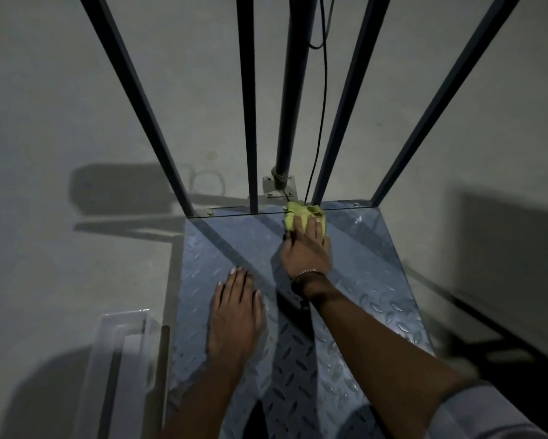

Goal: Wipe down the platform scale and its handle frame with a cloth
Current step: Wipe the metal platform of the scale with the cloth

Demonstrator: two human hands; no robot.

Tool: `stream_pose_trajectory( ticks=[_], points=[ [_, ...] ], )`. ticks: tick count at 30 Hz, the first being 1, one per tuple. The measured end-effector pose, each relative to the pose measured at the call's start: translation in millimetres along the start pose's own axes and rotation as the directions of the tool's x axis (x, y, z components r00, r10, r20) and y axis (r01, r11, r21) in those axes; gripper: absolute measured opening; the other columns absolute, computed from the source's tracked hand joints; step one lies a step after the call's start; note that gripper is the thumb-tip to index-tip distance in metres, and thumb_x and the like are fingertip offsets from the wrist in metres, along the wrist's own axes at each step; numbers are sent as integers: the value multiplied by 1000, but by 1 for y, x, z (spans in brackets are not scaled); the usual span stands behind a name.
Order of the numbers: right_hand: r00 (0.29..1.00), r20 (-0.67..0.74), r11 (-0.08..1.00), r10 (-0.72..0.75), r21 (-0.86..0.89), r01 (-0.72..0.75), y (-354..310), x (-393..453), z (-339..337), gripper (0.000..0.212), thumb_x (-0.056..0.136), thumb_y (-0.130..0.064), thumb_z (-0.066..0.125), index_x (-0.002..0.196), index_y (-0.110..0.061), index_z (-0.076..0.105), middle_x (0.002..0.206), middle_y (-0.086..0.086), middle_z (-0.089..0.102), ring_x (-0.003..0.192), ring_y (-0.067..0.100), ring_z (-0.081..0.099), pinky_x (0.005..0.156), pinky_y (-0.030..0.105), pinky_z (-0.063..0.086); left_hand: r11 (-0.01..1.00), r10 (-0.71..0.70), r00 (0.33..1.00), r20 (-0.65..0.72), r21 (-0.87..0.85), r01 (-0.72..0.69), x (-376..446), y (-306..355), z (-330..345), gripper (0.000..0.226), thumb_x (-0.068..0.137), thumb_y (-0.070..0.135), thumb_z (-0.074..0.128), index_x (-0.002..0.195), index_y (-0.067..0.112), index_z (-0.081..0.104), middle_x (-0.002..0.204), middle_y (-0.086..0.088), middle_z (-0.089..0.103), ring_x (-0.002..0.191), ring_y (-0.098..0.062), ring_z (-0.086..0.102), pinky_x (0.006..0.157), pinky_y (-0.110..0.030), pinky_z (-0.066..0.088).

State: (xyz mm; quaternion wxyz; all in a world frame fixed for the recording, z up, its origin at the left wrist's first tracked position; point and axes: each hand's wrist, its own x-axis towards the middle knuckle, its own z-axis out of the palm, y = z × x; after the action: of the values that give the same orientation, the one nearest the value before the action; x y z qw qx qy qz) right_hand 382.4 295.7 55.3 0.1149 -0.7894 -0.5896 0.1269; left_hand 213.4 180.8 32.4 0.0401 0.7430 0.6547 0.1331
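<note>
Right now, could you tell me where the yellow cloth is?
In the head view, the yellow cloth lies under the right hand at the far edge of the scale platform, beside the frame bars.

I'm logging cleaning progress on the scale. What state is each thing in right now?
yellow cloth: bunched, pressed onto the platform's far edge near the frame bars.
right hand: flat on the cloth, fingers extended.
left hand: open, palm down on the platform, holding nothing.
checker-plate platform: flat on the floor, partly shadowed.
handle frame: upright, untouched.
black cable: hanging along the pole.
</note>
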Motion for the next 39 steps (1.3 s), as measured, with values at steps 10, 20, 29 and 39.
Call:
stream_pose_trajectory(
  ticks=[10,20,29,39],
  points=[
    [993,26,991,-119,-60,121,49,15,-21,58,107,-48,25,162,-29,24,172,4,17,158,23,14,127,55,13,1000,3,1000,27,-2,-3,-1,-2,-1,53,106,30,34,146,5,59,153,-15,58,146,-29,51,123,-50,39],
    [955,159,967,-250,-2,254,83,32,-36,61,106,-57,25,162,-32,22,173,5,10,160,21,4,125,59,0,999,19,997,72,-39,-17,-2,-5,2,52,104,26,48,153,5,51,159,-16,51,151,-32,44,129,-46,23],
    [932,152,944,-330,38,328,49,14,-24,63,98,-28,56,157,-17,38,165,24,24,152,44,24,123,51,26,996,-15,1000,14,-91,16,0,3,-1,51,103,28,41,145,4,58,153,-18,57,145,-33,50,125,-49,35],
    [997,78,1000,-7,-10,8,101,37,-46,63,103,-35,29,162,-14,23,166,30,14,155,44,12,126,53,16,994,-22,998,61,-102,28,-1,1,0,54,104,31,39,149,6,54,157,-17,52,149,-31,45,127,-49,32]
  ],
)
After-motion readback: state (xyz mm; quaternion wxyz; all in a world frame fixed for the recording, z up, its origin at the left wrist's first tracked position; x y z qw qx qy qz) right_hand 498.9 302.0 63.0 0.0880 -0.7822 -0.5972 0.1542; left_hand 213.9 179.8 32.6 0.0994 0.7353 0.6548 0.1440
